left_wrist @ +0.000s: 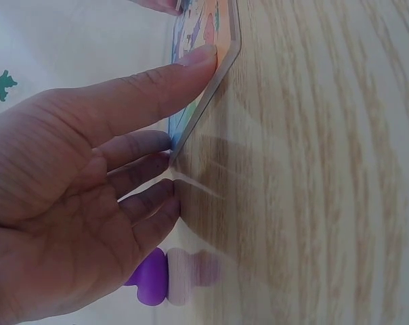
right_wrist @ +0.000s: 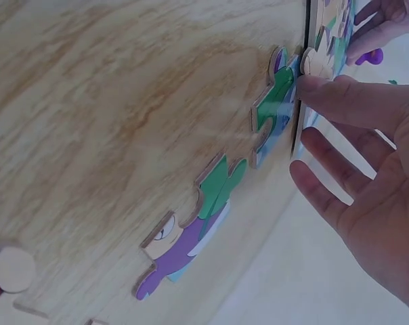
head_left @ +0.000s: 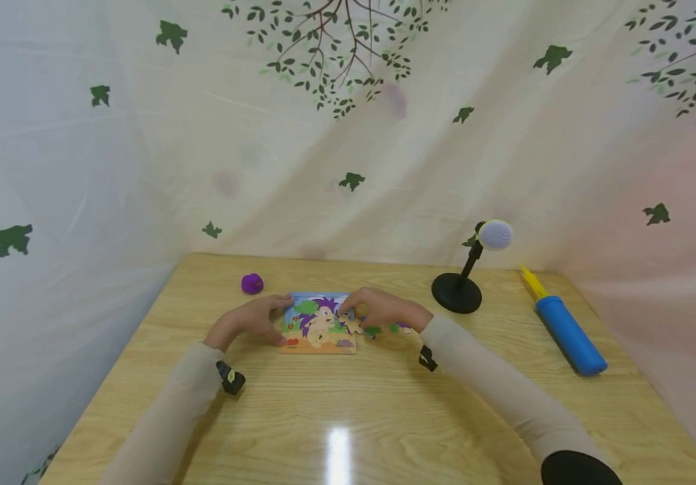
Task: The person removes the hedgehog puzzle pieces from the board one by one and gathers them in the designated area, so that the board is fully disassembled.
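A jigsaw puzzle board [head_left: 320, 343] with a purple-haired cartoon figure lies on the wooden table. My left hand [head_left: 255, 318] grips its left side, thumb on the front corner and fingertips at the far corner. Over the board's right part, my right hand [head_left: 384, 308] pinches a beige puzzle piece [head_left: 352, 325] between thumb and fingers. In the right wrist view this puzzle piece [right_wrist: 318, 62] shows at the thumb tip, against the board's edge. Loose green, blue and purple pieces [right_wrist: 203, 217] lie on the table right of the board, partly under my right hand in the head view.
A small purple object [head_left: 252, 283] sits behind my left hand. At the back right stands a microphone-shaped thing [head_left: 458, 291] on a black round base. Farther right lies a blue hand pump [head_left: 568, 333] with a yellow nozzle. A leaf-printed curtain [head_left: 299, 202] hangs behind the table.
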